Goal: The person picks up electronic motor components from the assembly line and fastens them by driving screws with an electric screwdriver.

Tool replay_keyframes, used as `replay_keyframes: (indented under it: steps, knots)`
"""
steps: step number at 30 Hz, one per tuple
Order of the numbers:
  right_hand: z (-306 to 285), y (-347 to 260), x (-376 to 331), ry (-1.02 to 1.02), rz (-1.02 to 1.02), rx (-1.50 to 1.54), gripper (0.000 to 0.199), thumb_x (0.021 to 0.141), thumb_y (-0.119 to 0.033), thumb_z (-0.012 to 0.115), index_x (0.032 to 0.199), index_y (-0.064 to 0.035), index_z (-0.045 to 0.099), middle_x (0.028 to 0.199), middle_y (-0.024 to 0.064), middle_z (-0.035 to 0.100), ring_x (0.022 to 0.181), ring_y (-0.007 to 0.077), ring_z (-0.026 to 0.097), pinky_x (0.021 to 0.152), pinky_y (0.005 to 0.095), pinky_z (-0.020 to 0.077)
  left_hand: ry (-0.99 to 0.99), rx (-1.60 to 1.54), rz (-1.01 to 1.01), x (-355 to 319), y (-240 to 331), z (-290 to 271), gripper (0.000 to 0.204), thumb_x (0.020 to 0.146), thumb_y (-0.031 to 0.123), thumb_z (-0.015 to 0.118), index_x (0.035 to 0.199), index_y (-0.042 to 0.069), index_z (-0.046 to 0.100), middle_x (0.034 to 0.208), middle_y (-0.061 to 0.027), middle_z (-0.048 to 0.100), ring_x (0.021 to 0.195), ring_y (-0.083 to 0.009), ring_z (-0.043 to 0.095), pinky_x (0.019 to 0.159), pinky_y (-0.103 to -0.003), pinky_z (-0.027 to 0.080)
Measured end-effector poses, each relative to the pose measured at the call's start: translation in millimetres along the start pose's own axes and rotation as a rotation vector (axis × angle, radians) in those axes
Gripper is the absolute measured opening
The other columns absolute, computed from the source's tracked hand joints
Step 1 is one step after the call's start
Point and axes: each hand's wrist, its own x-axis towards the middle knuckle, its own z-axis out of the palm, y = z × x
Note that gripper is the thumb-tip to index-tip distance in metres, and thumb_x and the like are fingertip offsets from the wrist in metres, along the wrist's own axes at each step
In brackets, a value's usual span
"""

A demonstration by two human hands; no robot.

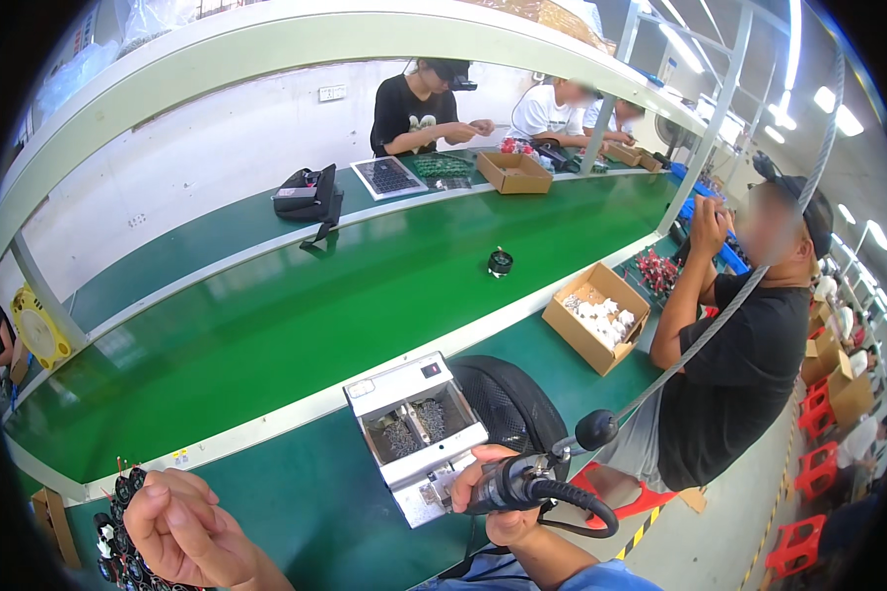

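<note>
My right hand (508,522) is wrapped round a black electric screwdriver (511,485), its cord looping off to the right. The tool's front end is over the near end of a white screw feeder (401,380), whose open tray holds many small screws (416,428). The exact tip is hard to make out. At the lower left, my left hand (192,527) is raised with its fingers curled in; whether anything small sits between them is hidden. Just beside it lies a heap of small black round parts with wires (118,502).
A black mesh bag (508,399) lies behind the feeder. A carton of white parts (598,320) stands to the right, near a seated co-worker (749,374). One black round part (500,262) rests on the green belt (296,295). A steel cable (729,305) runs down to the screwdriver.
</note>
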Motion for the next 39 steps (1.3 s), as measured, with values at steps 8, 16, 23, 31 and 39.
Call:
replay_keyframes:
  steps: [8,16,23,31,39]
  knots:
    - [-2,1,-1,-0.004,-0.002,-0.004,0.084,0.081,-0.062,0.059,0.131,0.001,0.036,0.07,0.0135,0.057,0.06,0.0194,0.058,0.056,0.0303,0.0475,-0.007,-0.005,0.006,0,-2,0,0.025,0.092,0.002,0.039,0.111,-0.007,0.053,0.057,0.0009,0.036,0.052,-0.0073,0.031,0.049,-0.023,0.029]
    - [-3,0,-4,-0.006,0.003,-0.017,0.085,0.081,-0.062,0.059,0.131,0.001,0.034,0.071,0.0137,0.057,0.061,0.0197,0.057,0.056,0.0303,0.0471,-0.007,-0.012,-0.029,-3,0,1,0.025,0.093,0.003,0.041,0.113,-0.008,0.051,0.057,0.0004,0.036,0.051,-0.0075,0.032,0.049,-0.022,0.029]
    - [1,-6,-3,0.068,0.012,0.009,0.084,0.081,-0.063,0.058,0.13,0.0006,0.035,0.068,0.0132,0.057,0.057,0.0192,0.057,0.053,0.0315,0.0471,0.034,0.023,-0.071,-5,-5,-3,0.023,0.092,0.005,0.044,0.11,-0.006,0.051,0.057,-0.0004,0.042,0.05,-0.0082,0.036,0.048,-0.022,0.032]
    - [-25,-23,-7,0.33,-0.134,0.03,0.082,0.084,-0.069,0.046,0.13,-0.0026,0.031,0.068,0.0081,0.049,0.05,0.0191,0.052,0.046,0.0315,0.0467,-0.001,0.194,-0.443,-11,-57,12,0.016,0.093,0.004,0.049,0.105,-0.002,0.058,0.054,0.0045,0.044,0.046,-0.0009,0.036,0.042,-0.019,0.025]
    - [-36,-25,-6,0.286,-0.113,0.115,0.071,0.088,-0.059,0.049,0.127,-0.0015,0.038,0.066,0.0142,0.054,0.052,0.0217,0.055,0.048,0.0335,0.0475,-0.501,0.056,-1.192,-45,-132,7,0.029,0.097,0.023,0.049,0.112,-0.001,0.057,0.068,-0.009,0.062,0.053,-0.0122,0.061,0.039,-0.023,0.044]
